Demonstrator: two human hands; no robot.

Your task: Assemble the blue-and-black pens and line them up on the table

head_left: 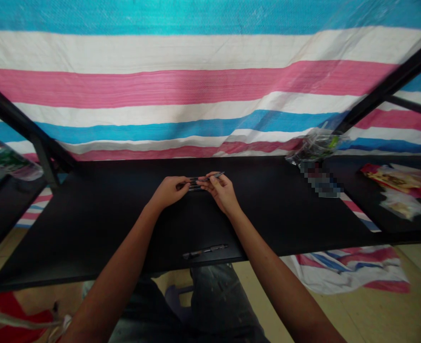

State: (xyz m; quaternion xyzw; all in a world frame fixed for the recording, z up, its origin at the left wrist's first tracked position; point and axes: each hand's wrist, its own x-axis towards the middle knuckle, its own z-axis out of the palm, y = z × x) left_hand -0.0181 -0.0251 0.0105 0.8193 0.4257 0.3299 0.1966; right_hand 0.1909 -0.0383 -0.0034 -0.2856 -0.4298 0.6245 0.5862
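Note:
Near the middle of the black table, my left hand [173, 190] is closed, thumb and fingers at the left ends of several dark pens [195, 188] lying side by side. My right hand [220, 190] pinches a pen [217, 175] whose tip sticks out past the fingers, pointing right and slightly up. Its other fingers touch the right ends of the side-by-side pens. My fingers hide parts of these pens. Another pen [205, 251], dark and partly clear, lies apart near the table's front edge, between my forearms.
Around the black table [99, 224] stand dark frame bars [45, 159]. Striped sheeting [160, 90] hangs behind. A crumpled clear plastic bag [313, 145] and a blurred-out item [323, 181] sit at the back right. Red packaging [403, 178] rests farther right; a bottle [10, 159] is at left.

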